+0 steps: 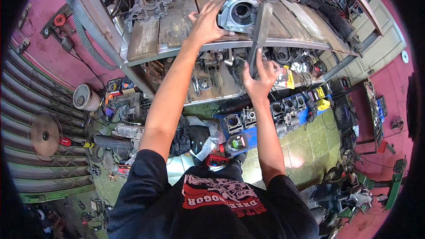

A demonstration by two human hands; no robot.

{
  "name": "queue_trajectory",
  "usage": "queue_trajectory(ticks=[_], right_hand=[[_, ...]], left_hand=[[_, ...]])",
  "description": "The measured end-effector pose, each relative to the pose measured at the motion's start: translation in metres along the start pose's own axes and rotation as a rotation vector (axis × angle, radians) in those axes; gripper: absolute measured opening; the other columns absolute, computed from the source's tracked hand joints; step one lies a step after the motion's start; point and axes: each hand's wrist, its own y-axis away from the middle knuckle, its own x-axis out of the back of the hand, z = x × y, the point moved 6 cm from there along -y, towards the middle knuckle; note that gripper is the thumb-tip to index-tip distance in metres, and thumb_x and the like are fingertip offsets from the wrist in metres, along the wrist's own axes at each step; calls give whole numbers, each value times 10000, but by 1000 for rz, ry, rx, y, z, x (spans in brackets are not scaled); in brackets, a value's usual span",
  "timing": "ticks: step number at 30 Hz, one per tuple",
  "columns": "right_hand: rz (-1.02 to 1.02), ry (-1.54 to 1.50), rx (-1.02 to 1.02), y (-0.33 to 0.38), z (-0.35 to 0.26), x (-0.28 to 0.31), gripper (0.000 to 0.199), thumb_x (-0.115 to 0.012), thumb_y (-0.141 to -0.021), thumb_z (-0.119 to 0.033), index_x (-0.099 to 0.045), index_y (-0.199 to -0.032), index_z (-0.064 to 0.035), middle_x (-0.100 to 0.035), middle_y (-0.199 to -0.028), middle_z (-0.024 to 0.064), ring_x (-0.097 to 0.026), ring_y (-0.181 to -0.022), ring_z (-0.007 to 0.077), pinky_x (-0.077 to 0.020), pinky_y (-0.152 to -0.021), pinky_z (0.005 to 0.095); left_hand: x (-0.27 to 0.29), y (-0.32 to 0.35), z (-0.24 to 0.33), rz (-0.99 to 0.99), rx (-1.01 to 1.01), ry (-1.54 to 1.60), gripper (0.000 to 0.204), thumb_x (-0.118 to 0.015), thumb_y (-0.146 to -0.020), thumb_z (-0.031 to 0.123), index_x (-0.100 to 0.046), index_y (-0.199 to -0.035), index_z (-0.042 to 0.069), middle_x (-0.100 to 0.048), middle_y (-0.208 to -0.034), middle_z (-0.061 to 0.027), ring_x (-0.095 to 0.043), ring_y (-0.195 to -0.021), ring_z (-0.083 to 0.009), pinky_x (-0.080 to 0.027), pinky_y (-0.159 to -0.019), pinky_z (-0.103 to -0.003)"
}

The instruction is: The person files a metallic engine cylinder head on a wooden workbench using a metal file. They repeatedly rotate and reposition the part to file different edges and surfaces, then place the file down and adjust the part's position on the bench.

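On the wooden shelf top stands a silver engine cylinder (226, 17), its round dark bore facing up toward me. My left hand (207, 24) holds it by its left side, the thumb along its near edge and the fingers partly raised. A long flat grey bar (262, 28), shaped like a file, is gripped at its lower end by my right hand (261, 79). The bar points away from me, its upper part over the cylinder's right edge; whether they touch I cannot tell.
An engine casing (150, 4) and other metal parts line the shelf top (177, 24). More parts crowd the lower shelf. Several cylinders lie on a blue mat (250, 137) below, beside a dark bottle (234, 144). A metal post (95, 17) rises at left.
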Motion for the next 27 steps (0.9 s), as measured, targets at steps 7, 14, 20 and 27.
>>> queue_trajectory(ticks=[7, 14, 20, 27], right_hand=[[-78, 129, 117, -35, -23, -14, 581, -778, -772, -266, -685, -1342, -199, -636, -597, 17, -600, -817, 201, -346, -985, 504], [-238, 155, 88, -6, -37, -1, 605, -799, -741, -255, -698, -1335, -198, -628, -612, 32, -625, -866, 215, -356, -995, 487], [-153, 161, 140, -40, -33, -8, 559, -791, -752, -265, -711, -1304, -222, -644, -617, 33, -597, -825, 202, -357, -986, 530], [-256, 153, 119, -3, -28, -1, 577, -806, -731, -265, -718, -1299, -224, -633, -637, 33, -601, -859, 210, -360, -1016, 523]], left_hand=[[-8, -8, -9, 28, 6, 77, 1151, -926, -503, 606, -507, -1502, 217, -531, -1514, -76, -403, -1459, -304, -251, -1099, -646], [-12, -10, -10, 46, -26, 112, 1043, -914, -512, 308, -538, -1474, 172, -548, -1483, -82, -409, -1446, -296, -261, -1096, -613], [-7, -8, 1, 15, -4, 104, 1054, -907, -493, 310, -540, -1467, 151, -543, -1480, -88, -405, -1443, -296, -247, -1078, -631], [-5, -6, 7, -60, 26, 22, 1071, -884, -492, 305, -518, -1489, 165, -547, -1475, -43, -375, -1459, -315, -241, -1075, -649]])
